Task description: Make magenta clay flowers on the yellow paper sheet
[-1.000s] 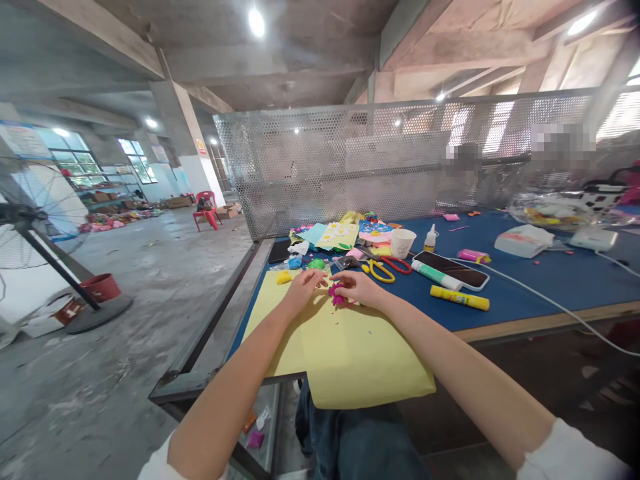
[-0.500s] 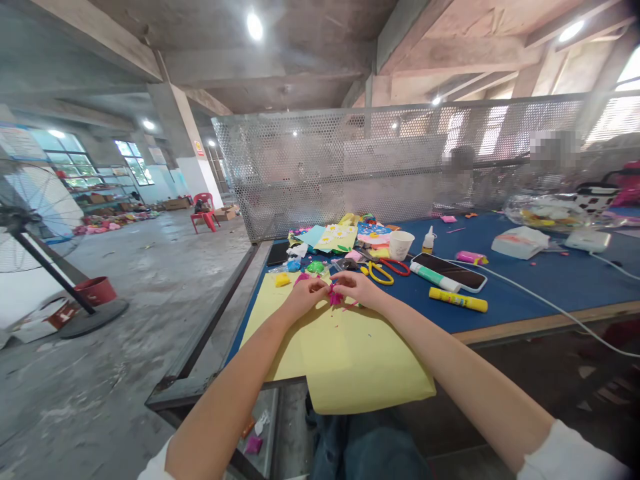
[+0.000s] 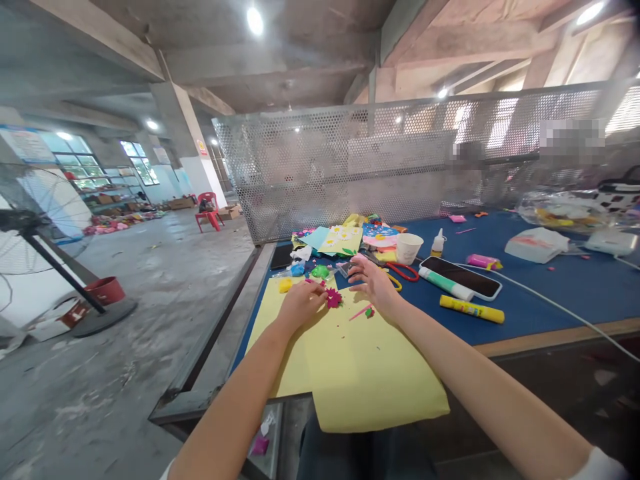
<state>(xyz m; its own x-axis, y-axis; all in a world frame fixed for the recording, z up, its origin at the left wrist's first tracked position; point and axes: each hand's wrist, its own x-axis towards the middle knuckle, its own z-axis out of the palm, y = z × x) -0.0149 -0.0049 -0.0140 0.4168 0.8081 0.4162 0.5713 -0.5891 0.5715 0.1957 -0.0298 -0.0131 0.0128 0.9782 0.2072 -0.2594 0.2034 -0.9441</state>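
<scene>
My left hand pinches the edge of a small magenta flower above a yellow paper sheet. The flower's pointed petals spread outward; whether it is paper or clay I cannot tell. Apart from it, to the right, my right hand hovers with fingers spread and nothing in them. Below that hand a thin pink stick and a small green piece lie on the sheet. Lumps of blue clay, green clay and yellow clay sit beyond my left hand.
Red-handled scissors, a paper cup, a glue bottle, a phone and a yellow glue stick lie to the right on the blue table. A perforated metal screen stands behind. Daisy-covered cards lie at the back.
My right hand has let go of the magenta flower and moved right, its fingers opening. The flower stays in my left hand, now more visible. The view has shifted slightly.
</scene>
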